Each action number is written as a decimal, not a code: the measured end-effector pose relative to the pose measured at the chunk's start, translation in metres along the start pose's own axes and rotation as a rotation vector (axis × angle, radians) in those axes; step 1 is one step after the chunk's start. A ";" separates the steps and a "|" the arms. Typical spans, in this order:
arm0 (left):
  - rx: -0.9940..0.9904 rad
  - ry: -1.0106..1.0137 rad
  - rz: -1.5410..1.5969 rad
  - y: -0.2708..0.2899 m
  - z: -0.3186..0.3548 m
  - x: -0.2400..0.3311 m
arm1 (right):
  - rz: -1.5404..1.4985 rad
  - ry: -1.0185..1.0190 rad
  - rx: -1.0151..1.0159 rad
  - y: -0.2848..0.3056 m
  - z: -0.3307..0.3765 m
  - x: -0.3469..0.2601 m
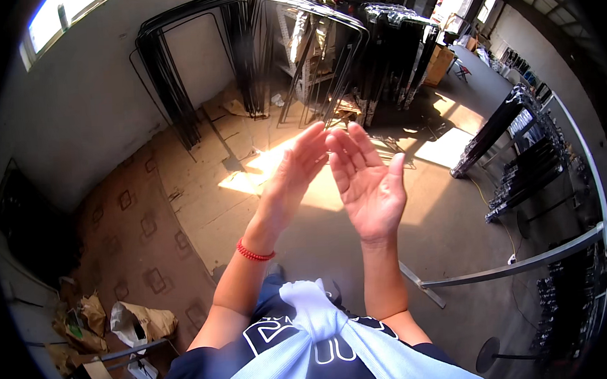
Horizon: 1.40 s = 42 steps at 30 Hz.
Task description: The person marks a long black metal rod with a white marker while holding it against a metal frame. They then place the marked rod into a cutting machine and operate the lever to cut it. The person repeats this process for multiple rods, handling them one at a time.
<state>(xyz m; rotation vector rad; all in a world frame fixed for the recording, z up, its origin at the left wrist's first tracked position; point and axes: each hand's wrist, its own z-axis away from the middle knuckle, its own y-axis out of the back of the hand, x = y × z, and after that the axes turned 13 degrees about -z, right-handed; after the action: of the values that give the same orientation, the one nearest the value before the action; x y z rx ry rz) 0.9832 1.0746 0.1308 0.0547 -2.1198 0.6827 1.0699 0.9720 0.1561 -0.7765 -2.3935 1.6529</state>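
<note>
Both hands are up in front of the chest with nothing in them. The left hand [291, 180] is turned edge-on, fingers straight and together, pointing up and to the right, with a red bracelet [254, 252] on that wrist. The right hand [368, 179] has its palm facing the camera, fingers spread a little and loosely curled. So both grips are open, empty. The left fingertips sit just beside the right fingertips near the top; they might be touching, but the sun glare behind them makes that hard to call.

Below the arms there's a dark shirt [284, 341] with a white print, and a pale blue cloth [325, 332] knotted across the front of it.

Everything else is well below and behind the hands. The floor [201, 195] is covered in flattened cardboard on the left, with a bright patch of sunlight right behind the hands. Black metal frames [181, 79] lean against the back wall, more of them bundled to the right. A long grey metal bar [520, 264] runs across the lower right, with dark racks [529, 164] of black parts past it. Crumpled paper bags [142, 321] lie in the lower left corner.
</note>
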 end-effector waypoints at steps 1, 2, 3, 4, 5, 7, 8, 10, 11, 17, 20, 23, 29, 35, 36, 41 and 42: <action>-0.055 0.072 0.197 0.008 -0.019 -0.012 | -0.082 -0.034 0.038 0.020 -0.018 0.007; -0.094 0.137 0.381 0.014 -0.034 -0.028 | -0.177 -0.087 0.083 0.045 -0.029 0.013; -0.041 0.181 0.368 0.022 -0.050 -0.052 | -0.302 -0.032 0.078 0.072 -0.037 0.013; 0.077 0.287 0.398 0.030 -0.067 -0.080 | -0.438 -0.002 0.086 0.096 -0.042 0.010; 0.221 0.376 0.414 0.038 -0.080 -0.102 | 0.021 0.058 0.150 0.106 -0.047 0.010; 0.309 0.541 0.460 0.046 -0.090 -0.142 | 0.625 0.095 0.244 0.136 -0.047 0.002; 0.439 0.642 0.473 0.049 -0.093 -0.145 | 0.720 -0.046 0.271 0.155 -0.047 -0.005; 0.609 0.625 0.410 0.071 -0.088 -0.183 | 0.884 -0.183 0.201 0.195 -0.046 -0.008; 0.757 0.623 0.368 0.085 -0.082 -0.188 | 1.066 -0.331 0.127 0.208 -0.050 -0.004; 1.378 0.315 -0.268 0.170 0.038 -0.141 | 1.247 -0.826 -0.805 0.198 -0.090 0.078; 1.442 0.043 -0.472 0.143 0.109 -0.042 | 1.150 -0.681 -0.944 0.157 -0.084 0.142; 1.569 -0.260 -0.493 0.085 0.203 0.031 | 0.835 -0.751 -1.137 0.085 -0.030 0.204; 1.864 -0.772 -0.611 -0.095 0.411 0.063 | 0.159 -1.202 -1.316 -0.049 0.208 0.286; 1.987 -1.179 -0.701 -0.237 0.573 0.065 | -0.328 -1.162 -1.586 -0.160 0.435 0.300; 1.919 -1.262 -0.821 -0.259 0.584 0.073 | -0.393 -1.144 -1.609 -0.179 0.459 0.297; 2.378 -0.927 -1.141 -0.326 0.660 0.101 | -0.502 -1.014 -1.719 -0.243 0.554 0.314; 2.337 -1.007 -1.120 -0.328 0.679 0.105 | -0.512 -0.973 -1.739 -0.252 0.571 0.321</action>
<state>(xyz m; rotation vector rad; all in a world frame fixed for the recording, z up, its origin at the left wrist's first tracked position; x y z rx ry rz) 0.5074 0.4858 0.0472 2.7715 -0.2569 1.9716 0.4896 0.5818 0.1031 0.8737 -3.6783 -0.8359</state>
